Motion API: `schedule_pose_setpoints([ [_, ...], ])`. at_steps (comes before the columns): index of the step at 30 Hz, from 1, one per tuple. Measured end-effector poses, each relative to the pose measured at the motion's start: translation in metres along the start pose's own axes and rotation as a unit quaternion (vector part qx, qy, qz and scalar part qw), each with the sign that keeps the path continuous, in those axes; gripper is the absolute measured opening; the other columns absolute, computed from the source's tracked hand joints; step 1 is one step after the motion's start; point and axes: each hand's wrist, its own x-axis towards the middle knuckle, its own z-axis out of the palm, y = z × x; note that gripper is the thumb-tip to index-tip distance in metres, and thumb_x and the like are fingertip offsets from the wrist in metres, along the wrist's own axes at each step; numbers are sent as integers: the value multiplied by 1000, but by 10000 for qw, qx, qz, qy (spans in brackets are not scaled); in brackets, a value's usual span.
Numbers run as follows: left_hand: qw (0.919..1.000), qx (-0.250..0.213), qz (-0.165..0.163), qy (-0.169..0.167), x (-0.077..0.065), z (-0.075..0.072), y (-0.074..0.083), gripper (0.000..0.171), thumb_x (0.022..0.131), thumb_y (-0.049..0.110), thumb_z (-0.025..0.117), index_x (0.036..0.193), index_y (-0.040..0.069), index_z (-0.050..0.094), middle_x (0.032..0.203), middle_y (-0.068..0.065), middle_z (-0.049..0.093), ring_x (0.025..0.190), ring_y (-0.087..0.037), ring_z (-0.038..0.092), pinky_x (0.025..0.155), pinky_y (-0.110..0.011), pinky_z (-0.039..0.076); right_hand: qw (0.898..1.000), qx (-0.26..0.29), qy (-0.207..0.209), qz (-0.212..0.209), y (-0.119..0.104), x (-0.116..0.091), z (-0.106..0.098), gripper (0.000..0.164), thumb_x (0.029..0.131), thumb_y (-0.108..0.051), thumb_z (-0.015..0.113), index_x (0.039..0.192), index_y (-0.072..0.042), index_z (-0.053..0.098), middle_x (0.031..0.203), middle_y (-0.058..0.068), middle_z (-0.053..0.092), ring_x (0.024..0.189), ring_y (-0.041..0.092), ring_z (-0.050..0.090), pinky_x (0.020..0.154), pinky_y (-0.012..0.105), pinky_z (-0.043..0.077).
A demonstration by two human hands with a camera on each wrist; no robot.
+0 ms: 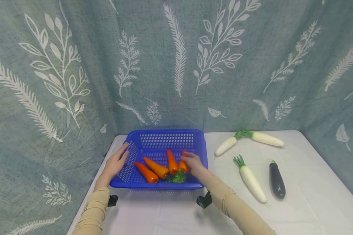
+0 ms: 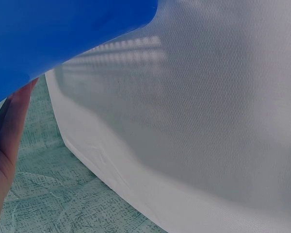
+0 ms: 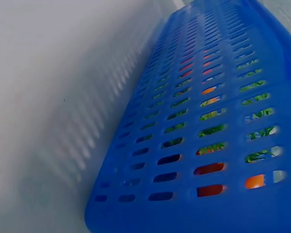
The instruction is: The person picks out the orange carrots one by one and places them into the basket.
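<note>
A blue plastic basket [image 1: 158,185] with slotted walls stands on the table. Several orange carrots lie in it, among them a left one [image 1: 147,173], a middle one [image 1: 156,167] and an upright-pointing one [image 1: 172,162]. Green leafy tops [image 1: 179,177] bunch near the front wall. My right hand [image 1: 195,165] reaches inside at the right, its fingers bent over the rightmost carrot [image 1: 183,166] and gripping it. At the basket's left rim rests my left hand [image 1: 114,164], fingers extended; the left wrist view shows it partly hidden behind the blue wall [image 2: 63,29].
Right of the basket lie three white radishes: one at the back [image 1: 226,146], one farther right [image 1: 267,138] and one in front [image 1: 253,183]. A dark eggplant [image 1: 277,181] lies beside the front one. A patterned green curtain [image 1: 164,65] hangs behind the white table [image 1: 306,176].
</note>
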Motion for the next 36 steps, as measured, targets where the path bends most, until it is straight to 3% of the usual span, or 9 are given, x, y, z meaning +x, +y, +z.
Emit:
schedule_pose_setpoints([
  [1,10000,0,-12,-6,0,0,0,52,104,29,34,149,5,27,155,-19,25,138,-45,28,113,-60,22,10000,-4,-11,79,11,14,0,44,74,-22,79,115,-12,66,93,5,65,66,17,62,51,33,54],
  [7,10000,23,-85,-47,-1,-1,2,52,104,29,34,150,6,26,155,-19,24,138,-46,29,112,-61,22,9994,-314,-133,70,16,20,-1,39,78,-14,75,116,-7,66,99,12,66,75,21,64,64,33,56],
  [12,10000,24,-61,-28,0,-1,1,52,104,30,34,149,6,27,155,-19,25,137,-46,29,111,-62,23,9964,-819,148,185,25,32,1,35,75,-8,73,110,-11,70,100,8,67,83,18,63,70,29,55],
  [16,10000,13,-50,-4,0,-1,0,52,104,31,33,149,6,27,155,-19,25,137,-46,29,111,-62,22,9940,-1055,204,206,57,69,-2,36,73,-9,76,109,-10,71,109,12,67,91,21,62,75,31,55],
  [20,10000,-15,-74,-17,0,0,1,52,104,30,33,150,6,27,155,-18,24,138,-46,28,112,-62,22,9934,-1045,304,351,97,117,-7,33,66,-10,80,98,-14,74,107,10,66,92,24,62,74,35,56],
  [24,10000,-10,-57,-31,0,0,2,52,104,28,34,149,6,26,156,-18,23,138,-45,28,112,-61,21,9911,-1175,405,468,122,146,-10,32,64,-10,80,95,-17,75,108,10,66,96,27,62,77,40,55],
  [29,10000,-7,-45,-31,-1,0,3,52,104,29,34,149,6,27,155,-19,24,138,-46,28,112,-61,22,9913,-1134,392,545,132,158,-11,32,63,-10,81,94,-18,75,106,7,68,97,26,62,78,40,55],
  [36,10000,0,-4,1,-1,0,2,52,104,29,34,149,5,27,155,-19,24,138,-46,28,112,-61,22,9931,-975,354,549,122,147,-10,33,64,-8,79,95,-16,75,108,2,69,102,24,62,82,37,55],
])
